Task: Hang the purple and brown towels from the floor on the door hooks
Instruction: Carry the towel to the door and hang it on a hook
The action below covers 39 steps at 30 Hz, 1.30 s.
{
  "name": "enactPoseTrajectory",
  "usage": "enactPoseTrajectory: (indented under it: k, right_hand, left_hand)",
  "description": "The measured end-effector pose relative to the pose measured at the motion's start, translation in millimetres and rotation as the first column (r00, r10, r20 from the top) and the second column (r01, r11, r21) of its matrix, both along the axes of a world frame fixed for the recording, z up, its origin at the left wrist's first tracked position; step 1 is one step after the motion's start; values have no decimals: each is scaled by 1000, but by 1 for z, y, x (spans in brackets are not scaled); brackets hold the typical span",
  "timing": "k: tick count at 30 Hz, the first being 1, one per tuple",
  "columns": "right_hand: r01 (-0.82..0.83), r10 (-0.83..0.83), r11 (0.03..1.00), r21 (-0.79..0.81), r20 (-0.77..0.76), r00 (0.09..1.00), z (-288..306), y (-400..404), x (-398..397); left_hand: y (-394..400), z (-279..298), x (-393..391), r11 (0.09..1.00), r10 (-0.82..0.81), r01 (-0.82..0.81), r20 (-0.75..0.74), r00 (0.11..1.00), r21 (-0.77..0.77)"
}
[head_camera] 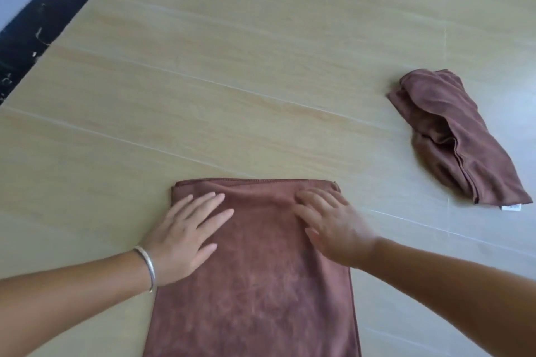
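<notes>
Flat brown towel [255, 284], bottom cut off, under 2 hands.

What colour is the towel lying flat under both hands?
Brown, a reddish brown with pale worn patches; the flat towel shows clearly in the head view.

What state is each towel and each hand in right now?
Flat towel: spread smooth on the floor, both hands pressing on it.
Bunched towel: crumpled on the floor to the right, untouched, white tag showing at its near end.
Left hand: open, palm down on the flat towel, bracelet on the wrist.
Right hand: open, fingers spread on the towel, blurred.
</notes>
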State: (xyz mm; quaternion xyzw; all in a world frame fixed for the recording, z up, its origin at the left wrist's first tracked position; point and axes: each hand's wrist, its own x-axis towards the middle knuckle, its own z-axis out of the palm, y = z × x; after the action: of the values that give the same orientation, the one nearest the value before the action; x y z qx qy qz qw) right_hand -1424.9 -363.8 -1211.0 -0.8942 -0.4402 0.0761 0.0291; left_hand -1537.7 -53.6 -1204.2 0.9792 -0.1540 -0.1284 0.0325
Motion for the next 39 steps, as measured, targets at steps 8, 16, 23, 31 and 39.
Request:
enactPoseTrajectory:
  k: [8,16,23,31,39]
  right_hand:
    - [-86,26,937,-339,-176,984,-6,-5,-17]
    - [212,-196,930,-301,82,977,-3,50,65]
    - [20,-36,977,-213,-75,996,-8,-5,-29]
    - [-247,236,935,-254,-73,969,-17,-59,-41]
    - [-199,189,937,-286,-63,980,13,-42,-29]
  left_hand:
    - [-11,-12,-7,992,99,-79,-207,973,102]
    - [13,-26,98,957,256,-237,-108,961,167]
    - [-3,-18,-3,996,42,-34,-110,993,78]
    - [8,-29,-60,972,-228,230,-48,973,54]
    - [8,-20,-56,977,-196,202,-90,977,63]
